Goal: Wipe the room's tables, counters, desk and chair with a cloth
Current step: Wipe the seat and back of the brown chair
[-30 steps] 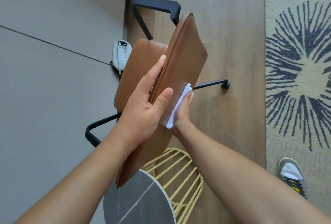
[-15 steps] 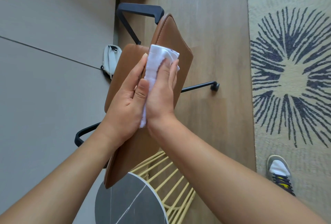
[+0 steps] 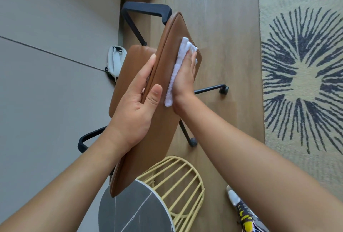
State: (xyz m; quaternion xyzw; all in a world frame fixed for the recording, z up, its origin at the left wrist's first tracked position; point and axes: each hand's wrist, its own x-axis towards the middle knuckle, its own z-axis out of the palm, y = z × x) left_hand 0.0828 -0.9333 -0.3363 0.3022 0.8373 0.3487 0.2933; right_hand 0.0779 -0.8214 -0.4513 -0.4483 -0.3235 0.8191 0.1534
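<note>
The white cloth (image 3: 178,68) lies flat under the straight fingers (image 3: 192,61) of the right hand (image 3: 183,81), pressed on the rear face of the brown chair back (image 3: 163,120). The left hand (image 3: 137,105) grips the back's top edge, thumb toward the cloth, fingers on the seat side. The chair seems in progress; beyond the fingertips the armrest (image 3: 148,8) and, near the wrists, the round table (image 3: 137,213) probably remain.
</note>
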